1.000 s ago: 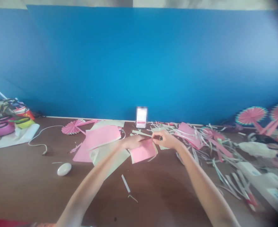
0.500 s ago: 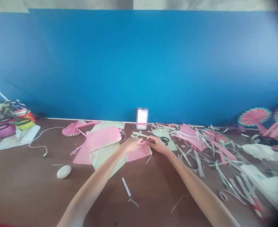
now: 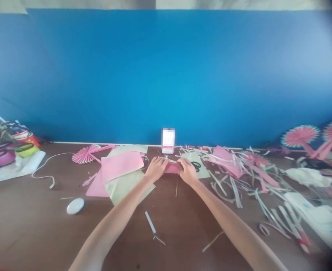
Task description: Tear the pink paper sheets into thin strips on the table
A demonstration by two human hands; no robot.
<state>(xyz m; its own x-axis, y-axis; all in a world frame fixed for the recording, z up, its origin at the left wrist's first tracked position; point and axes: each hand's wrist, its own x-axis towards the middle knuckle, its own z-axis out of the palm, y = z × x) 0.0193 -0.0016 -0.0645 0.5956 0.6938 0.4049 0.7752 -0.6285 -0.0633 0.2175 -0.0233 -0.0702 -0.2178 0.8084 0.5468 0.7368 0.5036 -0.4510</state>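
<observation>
Holding pink oblong paper piece [image 3: 172, 168] at frame centre between left hand [image 3: 156, 168] and right hand [image 3: 188, 171], curled nearly closed. Facing white upright rectangular panel [image 3: 168, 138], pixelated past reading.

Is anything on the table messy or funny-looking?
Yes! On the right, pale paper strips lie in a loose tangle, some across a pink sheet. It looks odd because they curl every which way, while the pink paper on the left lies flatter.

Paper [image 3: 171, 168] btwn hands [image 3: 156, 169] — fan [image 3: 82, 155] L, scissors [image 3: 196, 166] on sheet [image 3: 204, 172] R
</observation>
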